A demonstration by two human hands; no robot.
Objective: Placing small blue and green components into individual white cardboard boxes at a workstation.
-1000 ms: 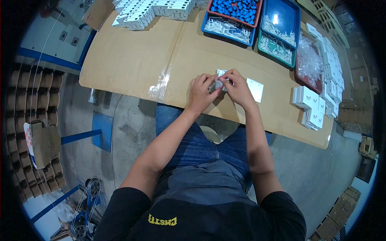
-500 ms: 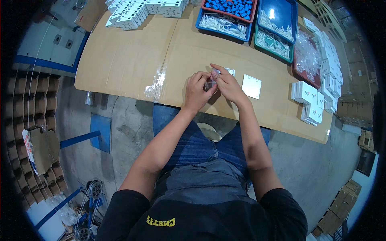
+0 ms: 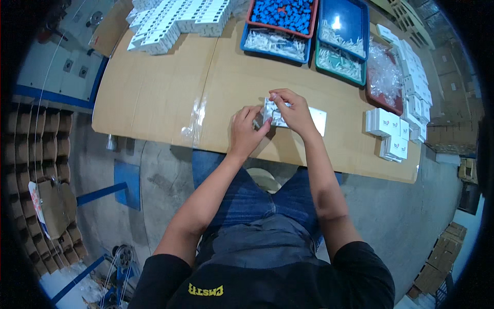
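Both my hands meet over the middle of the cardboard-covered table (image 3: 154, 98). My left hand (image 3: 246, 130) and my right hand (image 3: 290, 109) together hold a small clear plastic bag (image 3: 271, 112) with small pale parts inside. The right hand pinches the bag's top edge, and the left hand grips its lower left side. A flat white card (image 3: 319, 119) lies on the table just right of my right hand.
Blue trays (image 3: 278, 44) of white parts, a red tray (image 3: 284, 14) of blue parts and a green tray (image 3: 337, 62) stand at the back. White boxes (image 3: 175, 23) are piled back left. Small white boxes (image 3: 388, 131) are stacked at the right, and clear bags (image 3: 383, 74) lie behind them.
My hands have turned the bag and raised it slightly off the table. The right hand now pinches its top.
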